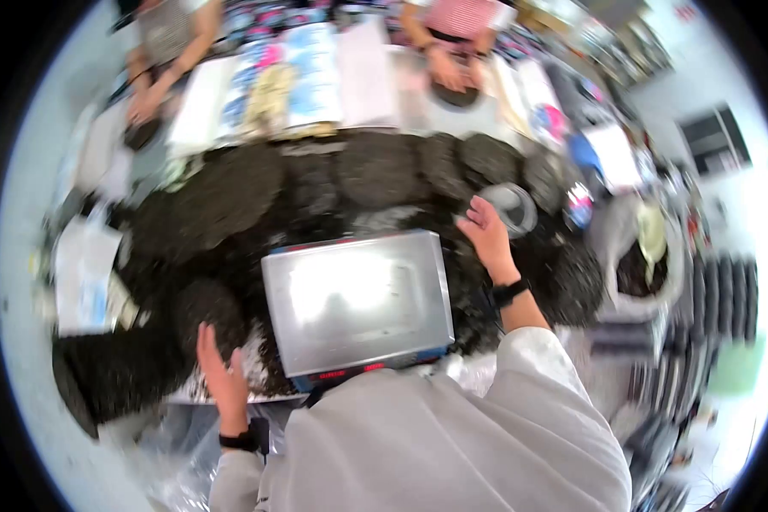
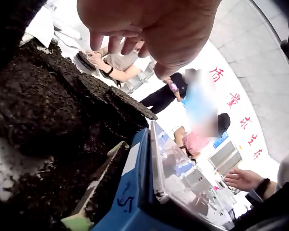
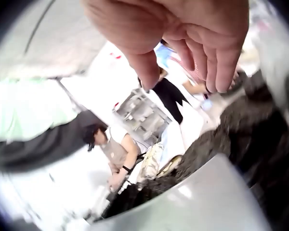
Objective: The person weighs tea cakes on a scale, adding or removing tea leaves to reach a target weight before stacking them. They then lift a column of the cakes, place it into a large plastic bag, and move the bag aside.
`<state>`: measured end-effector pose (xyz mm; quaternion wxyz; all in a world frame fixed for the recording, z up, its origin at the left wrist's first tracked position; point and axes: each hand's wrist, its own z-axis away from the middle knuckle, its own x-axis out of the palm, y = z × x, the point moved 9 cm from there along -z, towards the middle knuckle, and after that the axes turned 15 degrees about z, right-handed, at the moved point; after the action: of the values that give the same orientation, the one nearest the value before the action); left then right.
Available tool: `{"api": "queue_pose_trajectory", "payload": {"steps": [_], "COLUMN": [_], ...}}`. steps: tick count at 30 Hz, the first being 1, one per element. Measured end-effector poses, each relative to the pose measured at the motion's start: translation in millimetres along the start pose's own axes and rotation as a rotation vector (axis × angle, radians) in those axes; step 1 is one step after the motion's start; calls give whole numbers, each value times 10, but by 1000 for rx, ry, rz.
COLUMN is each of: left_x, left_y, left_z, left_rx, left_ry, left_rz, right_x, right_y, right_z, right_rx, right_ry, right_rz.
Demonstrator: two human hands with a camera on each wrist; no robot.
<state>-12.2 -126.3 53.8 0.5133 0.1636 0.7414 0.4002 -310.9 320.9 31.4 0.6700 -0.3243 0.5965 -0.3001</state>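
A weighing scale with a bare metal pan (image 1: 358, 299) stands right before me, red digits lit on its near edge. Its blue body (image 2: 130, 192) shows in the left wrist view. My left hand (image 1: 224, 380) hovers left of the scale, fingers extended, holding nothing. Just beyond it lies a round, dark, flaky cake (image 1: 209, 320) that looks like dried seaweed. My right hand (image 1: 491, 239) is raised past the scale's right side, its fingers loosely bent with nothing in them. A clear round container (image 1: 514, 211) is close to those fingertips.
Several dark flaky cakes (image 1: 377, 171) line the table's far side, with loose dark flakes around the scale. A white sack (image 1: 610, 235) stands at the right. Across the table, two people handle small dark discs (image 1: 454, 96) beside folded packaging (image 1: 311, 77).
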Motion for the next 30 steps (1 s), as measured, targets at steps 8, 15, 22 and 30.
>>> {"api": "queue_pose_trajectory", "payload": {"steps": [8,15,22,30], "left_x": [575,740,694,610], "left_y": [530,990,933,869], "left_z": [-174,-170,91,284], "left_rx": [137,230,205,197], "left_ry": [-169,-236,-224,-234], "left_rz": [63,95,132,169], "right_x": [-1902,-2094,-2122,-2200], "right_y": [1009,1008,1089,1129], "right_z": [1559,1601,1604,1613], "right_rx": [260,180,104,44], "right_ry": [220,198,181,228], "right_rz": [1268,1131,1060,901]}}
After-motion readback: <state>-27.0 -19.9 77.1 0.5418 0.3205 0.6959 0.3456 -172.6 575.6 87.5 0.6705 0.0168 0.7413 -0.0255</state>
